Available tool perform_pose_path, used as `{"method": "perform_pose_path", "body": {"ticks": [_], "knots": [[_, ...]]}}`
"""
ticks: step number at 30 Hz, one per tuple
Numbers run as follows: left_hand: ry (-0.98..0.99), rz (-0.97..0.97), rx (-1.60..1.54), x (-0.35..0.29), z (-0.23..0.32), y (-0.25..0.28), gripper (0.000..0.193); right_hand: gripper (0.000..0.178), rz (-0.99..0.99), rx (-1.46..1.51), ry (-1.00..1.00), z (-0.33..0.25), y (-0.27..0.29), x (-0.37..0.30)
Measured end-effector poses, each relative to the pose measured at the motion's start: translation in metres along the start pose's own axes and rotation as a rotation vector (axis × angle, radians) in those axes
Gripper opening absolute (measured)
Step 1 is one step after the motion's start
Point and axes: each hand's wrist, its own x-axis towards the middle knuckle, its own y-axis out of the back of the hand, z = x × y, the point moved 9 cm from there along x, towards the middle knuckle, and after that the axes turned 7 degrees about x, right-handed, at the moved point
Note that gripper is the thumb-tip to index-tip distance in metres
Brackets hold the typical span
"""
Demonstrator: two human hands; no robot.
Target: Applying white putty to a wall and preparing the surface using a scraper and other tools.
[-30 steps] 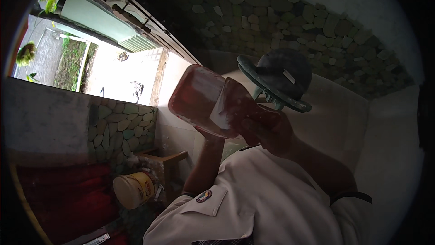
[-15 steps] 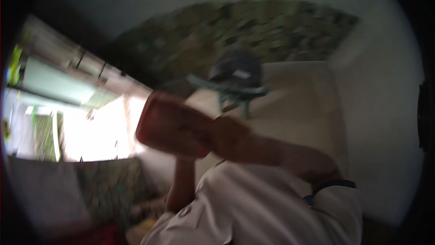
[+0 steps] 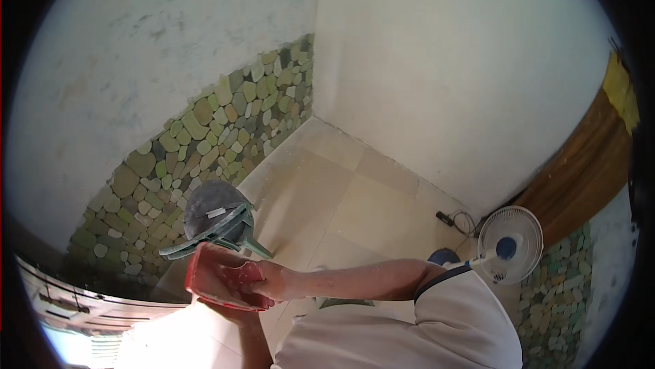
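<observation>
A red, shallow plastic piece with rounded corners and a raised rim (image 3: 198, 271) is held in front of me, tilted. At its right end my right hand (image 3: 273, 280) is closed on it, fingers wrapped over a red part. My left forearm comes up from below the red piece, and the left hand is hidden behind it. Just beyond stands a green plastic stool (image 3: 256, 245), with a dark grey round object (image 3: 215, 202) on or beside it. A small white piece (image 3: 216, 212) shows against the dark round object.
Green pebble cladding (image 3: 205, 134) covers the lower part of the left wall. Pale floor tiles (image 3: 355, 192) run to a white wall (image 3: 437, 82). A standing fan (image 3: 510, 245) with a cable is at the right, near a brown curved panel (image 3: 559, 171). Bright light enters lower left.
My view has swung right, bringing the room corner and fan into sight. The stool now appears farther left. The red piece has turned in my grip and sits lower in view.
</observation>
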Motion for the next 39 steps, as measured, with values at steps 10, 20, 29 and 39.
{"method": "perform_pose_path", "body": {"ticks": [10, 20, 29, 39], "knots": [[0.267, 0.002, -0.246, -0.015, -0.071, -0.103, 0.067, 0.056, 0.219, -0.344, 0.755, -0.056, 0.095, -0.082], [0.474, -0.15, -0.046, -0.016, -0.197, -0.234, 0.078, 0.03, 0.268, -0.051, 0.194, -0.011, 0.254, -0.149], [0.535, -0.304, 0.033, -0.033, -0.282, -0.328, 0.077, 0.029, 0.559, -0.07, 0.142, 0.017, 0.355, -0.206], [0.577, -0.475, -0.197, 0.015, -0.339, -0.377, 0.078, 0.022, 0.632, 0.404, 0.308, 0.02, 0.427, -0.188]]}}
